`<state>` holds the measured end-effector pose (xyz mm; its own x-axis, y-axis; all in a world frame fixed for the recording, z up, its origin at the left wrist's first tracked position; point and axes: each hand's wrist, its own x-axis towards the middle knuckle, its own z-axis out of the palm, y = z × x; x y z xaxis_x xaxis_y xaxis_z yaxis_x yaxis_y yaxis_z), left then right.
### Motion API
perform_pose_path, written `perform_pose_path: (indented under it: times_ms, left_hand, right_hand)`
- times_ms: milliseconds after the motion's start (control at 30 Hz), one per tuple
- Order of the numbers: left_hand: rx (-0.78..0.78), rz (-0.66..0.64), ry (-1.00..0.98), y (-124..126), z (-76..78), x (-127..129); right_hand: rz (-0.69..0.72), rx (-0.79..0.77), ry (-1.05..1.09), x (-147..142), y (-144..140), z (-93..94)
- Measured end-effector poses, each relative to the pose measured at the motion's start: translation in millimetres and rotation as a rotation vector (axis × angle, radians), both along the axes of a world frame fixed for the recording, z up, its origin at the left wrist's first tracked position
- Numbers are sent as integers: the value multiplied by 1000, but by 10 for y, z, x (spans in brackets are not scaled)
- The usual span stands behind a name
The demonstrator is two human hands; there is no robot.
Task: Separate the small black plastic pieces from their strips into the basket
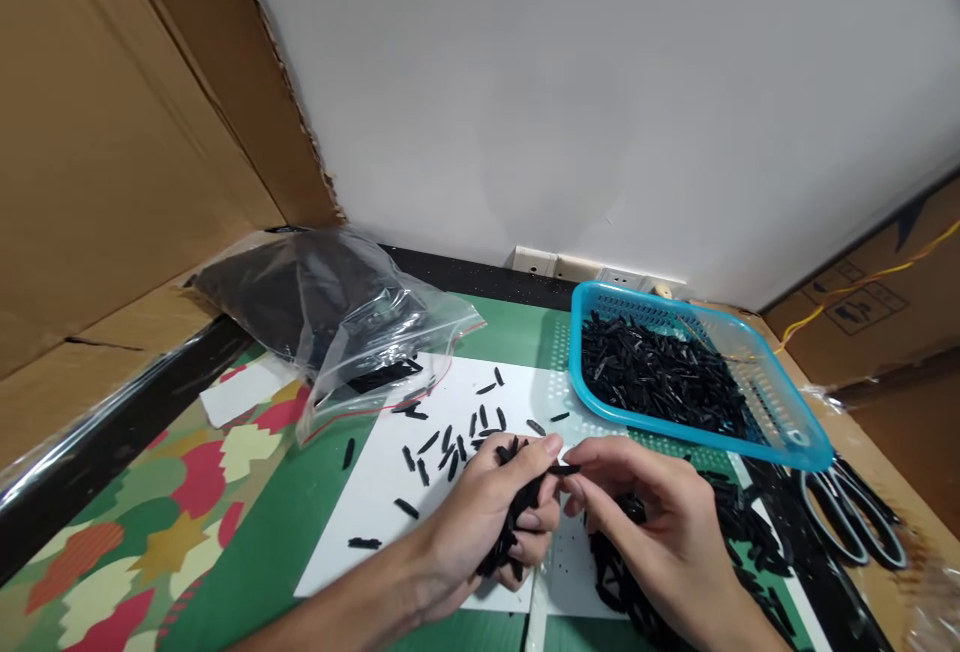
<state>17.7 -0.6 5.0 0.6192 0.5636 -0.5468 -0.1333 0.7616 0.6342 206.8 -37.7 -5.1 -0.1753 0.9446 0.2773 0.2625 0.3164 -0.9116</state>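
My left hand is closed around a bundle of small black plastic pieces, above a white sheet of paper. My right hand meets it from the right, thumb and forefinger pinching one black piece at the left thumb tip. Several loose black pieces lie scattered on the paper just beyond my hands. A pile of black pieces lies under and to the right of my right hand.
A blue plastic basket full of black pieces stands at the back right. A clear zip bag with dark contents lies at the back left. Scissors rest at the right edge. Cardboard walls the left side.
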Motion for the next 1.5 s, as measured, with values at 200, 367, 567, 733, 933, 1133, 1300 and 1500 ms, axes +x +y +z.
perform_pose_path:
  times_ms: [200, 367, 567, 733, 933, 1133, 1300, 1500]
  left_hand:
    - [29, 6, -6, -3, 13, 3]
    - [55, 7, 18, -20, 10, 4]
    - [76, 2, 7, -15, 33, 7]
    - [103, -26, -10, 0, 42, 2]
    - [83, -6, -37, 10, 3, -7]
    - [37, 19, -20, 24, 34, 0]
    - [57, 2, 72, -9, 38, 49]
    - [89, 152, 254, -99, -24, 87]
  right_hand:
    - [-40, 88, -56, -1, 28, 22]
    - [-66, 191, -136, 5, 51, 30]
    - [-54, 238, -148, 53, 44, 14]
    - [-41, 262, -156, 42, 32, 51]
    - [-154, 475, -308, 164, 46, 112]
    - [-716, 609, -635, 663, 255, 169]
    - [-407, 651, -570, 404, 165, 166]
    - [33, 718, -635, -157, -73, 157]
